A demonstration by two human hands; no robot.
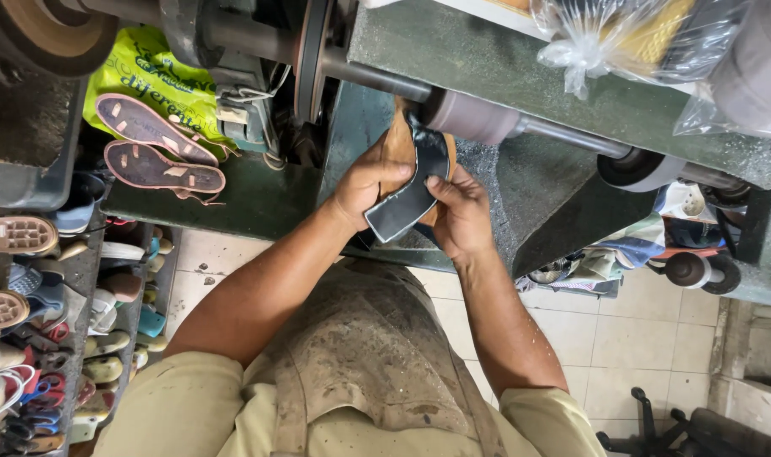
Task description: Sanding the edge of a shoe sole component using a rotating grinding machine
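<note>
Both hands closed on one workpiece. Left hand (364, 182) grips a tan, shoe-shaped piece (396, 144) from the left side, thumb over the top. Right hand (457, 211) pinches a dark curved sole strip (406, 203) against it, fingertips on the strip's inner edge. The strip curls away at its near end, not lying flat on the tan piece.

The work sits at the middle of the scene, held up against the brownish sanding drum (470, 117) on a long horizontal shaft (377, 74). Fingers are just beside the drum.

Judged risks: if the drum is spinning, knuckles this close could get abraded; the loose end of the strip could catch and be pulled from the grip; uneven pressure could grind one edge too deep.

Outward: the green machine body (258, 199) carries two worn sandal soles (161, 144) lying on a yellow-green bag (140, 72) at far left. Racks of shoes (30, 338) fill the left edge. A knotted plastic bag (622, 38) sits at upper right. Tiled floor (648, 338) below; dusty apron (368, 355) nearest.
</note>
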